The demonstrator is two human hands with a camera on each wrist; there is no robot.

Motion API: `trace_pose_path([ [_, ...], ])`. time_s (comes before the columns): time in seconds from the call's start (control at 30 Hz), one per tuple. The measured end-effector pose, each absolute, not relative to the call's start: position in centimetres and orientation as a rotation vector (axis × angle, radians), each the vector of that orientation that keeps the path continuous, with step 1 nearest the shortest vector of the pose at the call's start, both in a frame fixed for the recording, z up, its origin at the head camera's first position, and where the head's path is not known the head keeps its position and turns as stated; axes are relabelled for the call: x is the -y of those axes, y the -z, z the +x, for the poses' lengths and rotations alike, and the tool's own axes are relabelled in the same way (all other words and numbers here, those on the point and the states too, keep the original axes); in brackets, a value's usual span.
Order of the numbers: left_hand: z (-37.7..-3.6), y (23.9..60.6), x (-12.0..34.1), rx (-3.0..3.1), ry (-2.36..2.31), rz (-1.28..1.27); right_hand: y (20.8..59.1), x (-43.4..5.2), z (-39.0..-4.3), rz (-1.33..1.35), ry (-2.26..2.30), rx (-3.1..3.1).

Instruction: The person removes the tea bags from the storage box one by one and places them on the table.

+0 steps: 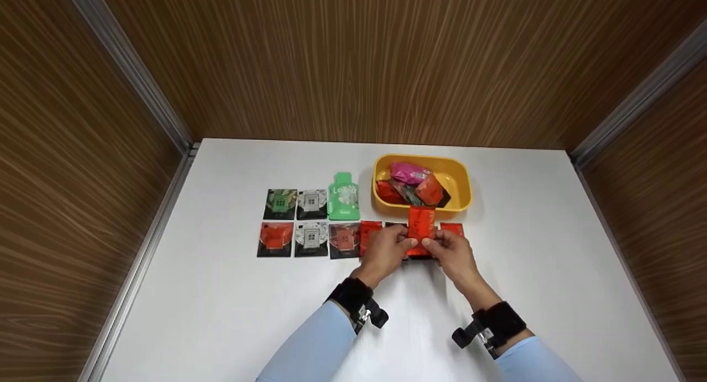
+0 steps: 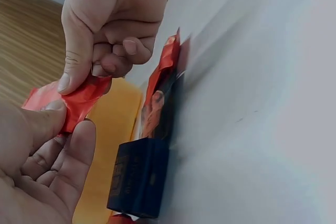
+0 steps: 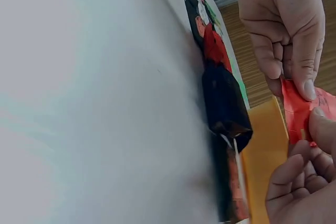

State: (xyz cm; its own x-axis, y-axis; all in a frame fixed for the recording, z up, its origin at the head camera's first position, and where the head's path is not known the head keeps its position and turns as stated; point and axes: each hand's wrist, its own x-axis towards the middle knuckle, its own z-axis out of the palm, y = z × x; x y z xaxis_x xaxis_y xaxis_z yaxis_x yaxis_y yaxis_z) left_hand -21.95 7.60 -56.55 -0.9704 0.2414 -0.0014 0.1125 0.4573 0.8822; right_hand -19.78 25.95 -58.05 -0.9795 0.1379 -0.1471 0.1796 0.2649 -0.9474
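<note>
While both hands pinch the red packet (image 1: 421, 229) between thumb and fingertips, the left hand (image 1: 386, 251) on its left edge and the right hand (image 1: 454, 253) on its right, it hangs just above the lower row of sachets (image 1: 311, 239), centre frame in the head view. Keeping it flat and square to its neighbours looks wise before it settles in line, clear of the yellow bowl (image 1: 460, 179) just above it in the frame.

Glossy red foil sachet (image 1: 421, 227), smooth yellow plastic bowl (image 1: 461, 178), matt white table (image 1: 221, 293), wood-grain walls (image 1: 353, 56)
</note>
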Motion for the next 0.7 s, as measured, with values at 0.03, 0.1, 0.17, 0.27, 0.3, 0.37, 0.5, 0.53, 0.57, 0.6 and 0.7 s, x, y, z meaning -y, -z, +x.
trace_pose_path([
  [0.03,-21.8,56.6,-7.7,-2.564,-1.550,0.323,58.2,-26.0,-19.6,0.340,1.876,-2.467],
  [0.1,-21.7,56.6,-7.9,-2.532,-1.571,0.340,58.4,-26.1,-19.1,0.384,1.898,-2.467],
  [0.17,-21.5,56.7,-8.1,-2.519,-1.573,0.354,58.6,-26.3,-18.7,0.405,1.910,-2.473],
  [0.27,-21.3,56.8,-8.3,-2.537,-1.535,0.383,58.9,-26.7,-18.3,0.412,1.927,-2.467],
  [0.3,-21.2,56.9,-8.3,-2.540,-1.520,0.393,59.1,-26.9,-18.3,0.422,1.932,-2.462],
  [0.37,-21.0,57.1,-8.4,-2.546,-1.482,0.425,59.3,-27.6,-18.1,0.452,1.926,-2.459],
  [0.5,-20.1,57.6,-8.4,-2.571,-1.392,0.546,59.4,-29.7,-17.7,0.545,1.882,-2.493],
  [0.53,-19.9,57.8,-8.3,-2.580,-1.366,0.582,59.4,-30.4,-17.6,0.566,1.864,-2.510],
  [0.57,-19.6,58.0,-8.2,-2.591,-1.335,0.619,59.3,-31.1,-17.4,0.584,1.841,-2.530],
  [0.6,-19.4,58.2,-8.1,-2.598,-1.311,0.653,59.2,-31.8,-17.3,0.600,1.821,-2.551],
  [0.7,-18.7,58.8,-7.9,-2.619,-1.228,0.727,58.9,-33.9,-17.0,0.640,1.749,-2.608],
])
